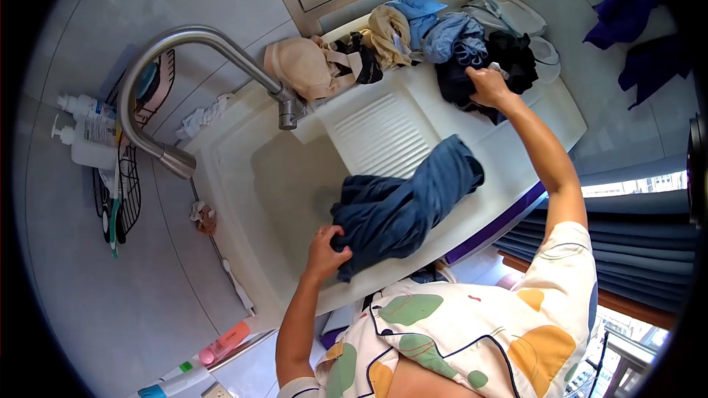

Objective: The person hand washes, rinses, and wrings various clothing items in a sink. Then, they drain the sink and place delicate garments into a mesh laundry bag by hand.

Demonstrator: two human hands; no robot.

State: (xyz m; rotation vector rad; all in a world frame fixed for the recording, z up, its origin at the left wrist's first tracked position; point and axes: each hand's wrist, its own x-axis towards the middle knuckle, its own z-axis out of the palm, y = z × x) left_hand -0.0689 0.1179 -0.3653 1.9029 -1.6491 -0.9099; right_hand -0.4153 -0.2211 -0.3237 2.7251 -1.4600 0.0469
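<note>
A wet dark blue garment (398, 210) lies twisted across the washboard (380, 133) and the near rim of the sink. My left hand (326, 252) is closed on its left end, over the basin. Up at the back right, my right hand (488, 87) has its fingers closed on a dark piece of clothing (457, 87) in the pile. A black ruffled garment (520, 59) lies just beside that hand. My right fingertips are partly hidden in the dark fabric.
A steel faucet (203, 35) arches over the white sink (228, 243). A beige bra (302, 66), a tan cloth (389, 33) and blue clothes (451, 37) line the back ledge. White slippers (509, 15) stand behind them. Bottles (92, 147) and a wire rack (129, 191) are at left.
</note>
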